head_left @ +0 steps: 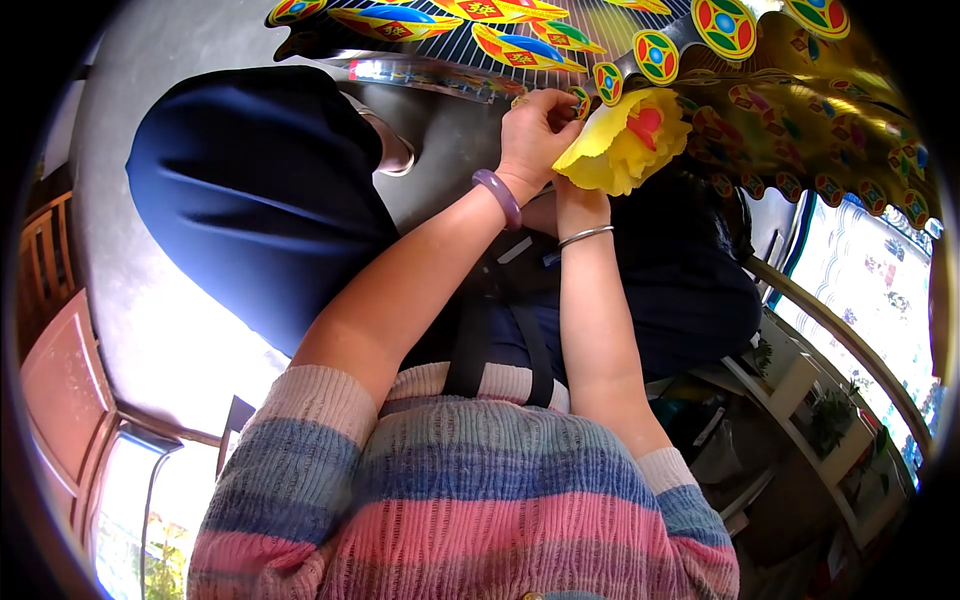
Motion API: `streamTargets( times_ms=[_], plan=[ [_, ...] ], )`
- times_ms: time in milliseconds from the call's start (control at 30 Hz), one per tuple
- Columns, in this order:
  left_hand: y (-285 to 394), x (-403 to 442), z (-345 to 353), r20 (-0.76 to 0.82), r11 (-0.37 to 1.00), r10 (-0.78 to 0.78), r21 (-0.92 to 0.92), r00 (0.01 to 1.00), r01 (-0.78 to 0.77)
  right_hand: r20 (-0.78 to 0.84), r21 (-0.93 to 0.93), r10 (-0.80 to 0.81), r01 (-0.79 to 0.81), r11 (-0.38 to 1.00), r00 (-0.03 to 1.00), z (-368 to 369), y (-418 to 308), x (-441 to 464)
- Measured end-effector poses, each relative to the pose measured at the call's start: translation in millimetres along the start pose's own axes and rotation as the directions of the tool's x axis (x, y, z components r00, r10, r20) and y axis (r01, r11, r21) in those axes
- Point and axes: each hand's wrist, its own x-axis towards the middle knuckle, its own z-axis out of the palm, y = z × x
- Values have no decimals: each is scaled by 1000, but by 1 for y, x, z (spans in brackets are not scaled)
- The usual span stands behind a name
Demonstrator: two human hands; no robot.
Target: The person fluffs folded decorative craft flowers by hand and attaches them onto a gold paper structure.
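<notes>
A yellow paper-like flower (620, 145) with a red centre is at the edge of a shiny gold decoration (790, 110) with colourful round and boat-shaped pieces. My left hand (537, 135), wearing a purple bangle on its wrist, has its fingers curled together at the decoration's lower edge, just beside the flower; what they pinch is too small to make out. Behind and under the flower is my right hand (580, 190), with a silver bracelet at the wrist; the petals hide its fingers.
The decoration spans the top of the view. A shelf (800, 420) with plants stands at the lower right, beside a curved rail (850, 335). Wooden furniture (70, 390) is at the far left, on the grey floor (115, 250).
</notes>
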Motion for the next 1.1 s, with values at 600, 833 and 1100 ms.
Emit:
streamTargets(
  times_ms=[600, 833, 1100],
  plan=[
    [47, -13, -15, 106, 962, 184, 187, 977, -201, 208, 862, 185, -270, 430, 960, 17, -1, 3],
    [9, 13, -28, 125, 969, -141, -186, 982, 163, 238, 968, 316, -198, -154, 918, 5, -48, -11],
    [43, -21, -26, 170, 689, -604, -381, 779, 617, 250, 946, 333, -155, -286, 909, 13, -39, -4]
  ],
)
